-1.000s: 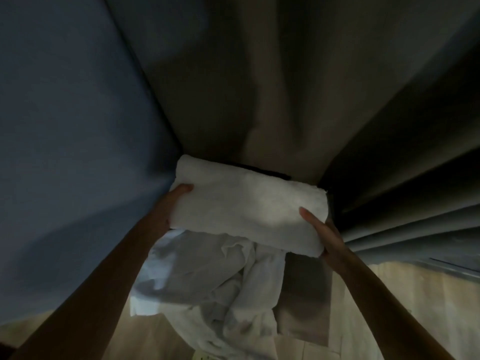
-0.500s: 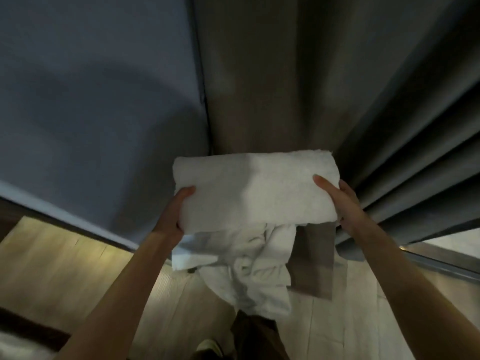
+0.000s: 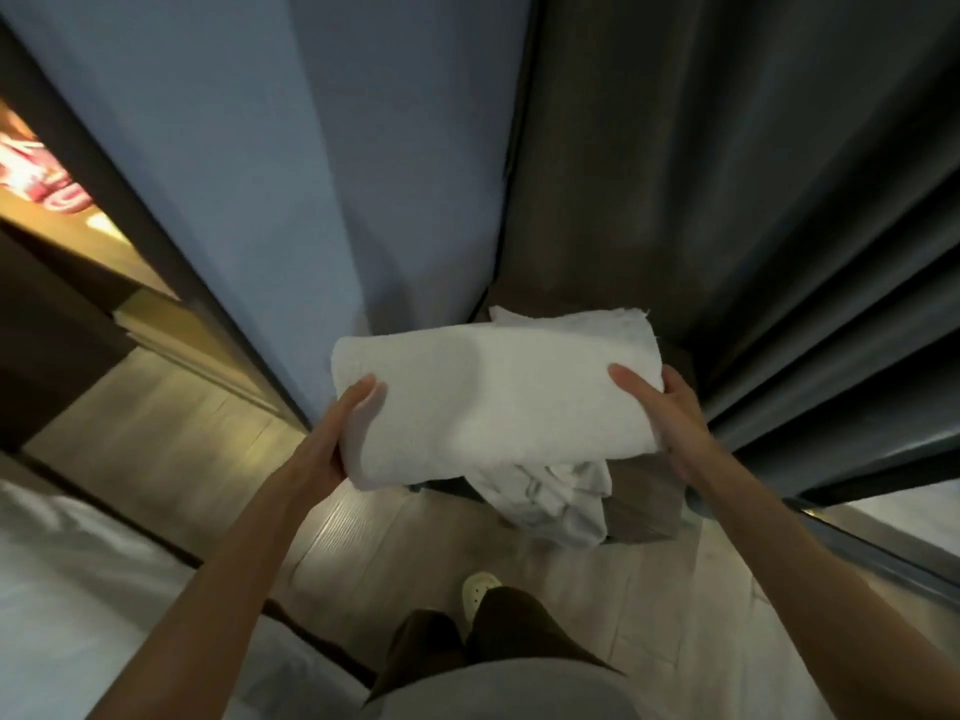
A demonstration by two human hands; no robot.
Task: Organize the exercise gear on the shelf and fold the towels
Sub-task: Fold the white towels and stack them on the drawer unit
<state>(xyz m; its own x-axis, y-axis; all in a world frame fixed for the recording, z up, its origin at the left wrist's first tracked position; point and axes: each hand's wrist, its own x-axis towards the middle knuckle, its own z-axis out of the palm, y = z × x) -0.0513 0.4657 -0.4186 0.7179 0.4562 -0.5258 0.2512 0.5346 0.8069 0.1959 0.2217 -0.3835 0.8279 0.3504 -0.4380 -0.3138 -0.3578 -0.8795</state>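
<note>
I hold a folded white towel in the air in front of me, level and lengthwise between both hands. My left hand grips its left end, thumb on top. At the towel's right end my right hand grips the same way, thumb on top. Under the towel a crumpled white cloth lies on a low brown stool or box that stands against the wall corner.
A blue-grey wall rises at the left and dark grey curtains hang at the right. A lit wooden shelf or desk is at the far left. A white bed fills the lower left. Wooden floor lies below.
The view has swung leftward and tilted down, bringing the lit shelf and the bed into sight. Both hands keep their grip on the folded towel, which now sits further clear of the crumpled cloth.
</note>
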